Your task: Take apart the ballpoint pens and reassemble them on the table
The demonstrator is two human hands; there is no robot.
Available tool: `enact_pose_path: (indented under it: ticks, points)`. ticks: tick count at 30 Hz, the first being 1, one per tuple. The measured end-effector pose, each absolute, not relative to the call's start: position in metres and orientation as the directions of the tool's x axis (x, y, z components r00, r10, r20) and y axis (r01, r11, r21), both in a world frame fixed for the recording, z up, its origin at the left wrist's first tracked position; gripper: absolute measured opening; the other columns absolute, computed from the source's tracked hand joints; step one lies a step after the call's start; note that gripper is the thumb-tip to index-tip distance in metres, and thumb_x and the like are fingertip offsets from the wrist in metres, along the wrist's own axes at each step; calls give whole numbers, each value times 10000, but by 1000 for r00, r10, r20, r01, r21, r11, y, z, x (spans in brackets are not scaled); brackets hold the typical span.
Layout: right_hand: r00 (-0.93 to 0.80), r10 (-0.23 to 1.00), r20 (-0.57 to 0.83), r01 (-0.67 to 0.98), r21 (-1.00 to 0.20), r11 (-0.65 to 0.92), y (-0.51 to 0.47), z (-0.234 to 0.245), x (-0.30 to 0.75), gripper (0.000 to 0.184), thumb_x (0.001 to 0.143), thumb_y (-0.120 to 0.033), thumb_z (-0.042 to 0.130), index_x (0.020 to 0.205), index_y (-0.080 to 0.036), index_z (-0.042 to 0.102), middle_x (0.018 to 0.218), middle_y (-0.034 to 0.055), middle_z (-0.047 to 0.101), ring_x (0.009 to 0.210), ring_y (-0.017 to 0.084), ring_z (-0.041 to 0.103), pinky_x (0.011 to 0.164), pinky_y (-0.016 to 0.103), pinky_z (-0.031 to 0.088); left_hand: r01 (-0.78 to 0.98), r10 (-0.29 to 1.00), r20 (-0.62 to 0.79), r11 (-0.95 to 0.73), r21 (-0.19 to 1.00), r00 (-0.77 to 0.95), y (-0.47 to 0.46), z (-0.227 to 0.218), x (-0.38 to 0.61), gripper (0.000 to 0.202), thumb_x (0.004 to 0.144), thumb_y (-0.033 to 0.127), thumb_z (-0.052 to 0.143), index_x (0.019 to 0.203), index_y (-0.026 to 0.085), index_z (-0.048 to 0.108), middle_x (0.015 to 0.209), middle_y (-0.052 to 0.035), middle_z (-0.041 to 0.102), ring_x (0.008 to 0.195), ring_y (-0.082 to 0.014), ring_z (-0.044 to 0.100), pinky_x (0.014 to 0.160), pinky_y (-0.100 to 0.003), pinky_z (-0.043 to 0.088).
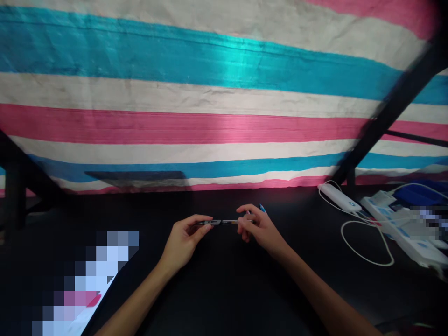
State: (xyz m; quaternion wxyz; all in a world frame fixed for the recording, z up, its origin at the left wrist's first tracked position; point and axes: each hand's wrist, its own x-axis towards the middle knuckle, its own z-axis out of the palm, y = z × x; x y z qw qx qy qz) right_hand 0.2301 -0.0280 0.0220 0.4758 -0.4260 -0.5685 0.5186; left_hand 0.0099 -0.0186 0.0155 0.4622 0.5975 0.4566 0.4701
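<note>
The left forearm (143, 298) and right forearm (315, 289) are bare and slender, tapering smoothly to narrow wrists (281, 249) and slim, bare fingers (202, 231).

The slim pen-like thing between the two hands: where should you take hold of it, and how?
Probably pinch the pen-like thing by its thicker grey section, from the left, between thumb and finger, as the left hand does. It lies sideways with that section at the left, and the thin stretch toward the right hand offers less to grip.
</note>
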Motion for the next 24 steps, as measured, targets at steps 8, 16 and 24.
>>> enact_pose_path:
  ticks: [8,16,24]
  points:
    - [-218,975,48,78,-995,67,-25,16,232,336,850,-454,540,711,-169,651,524,10,596,428,101,502,431,226,381,86,980,140,-153,985,145,-19,16,9,209,715,287,720,904,199,724,862,-53,732,798,-199,667,706,-276,499]
    - [-203,969,143,210,-960,186,-28,21,232,226,817,-362,615,682,-183,638,555,-6,561,482,104,497,464,229,358,94,978,147,-161,982,146,-19,16,10,205,722,282,717,913,207,725,860,-52,735,803,-198,667,703,-271,494]
    - [-201,958,206,281,-925,257,-27,19,234,149,749,-319,705,823,-205,644,685,-3,604,592,128,540,536,243,387,92,980,133,-148,985,151,-18,14,10,215,726,296,715,921,205,718,874,-50,734,821,-201,668,719,-276,494]
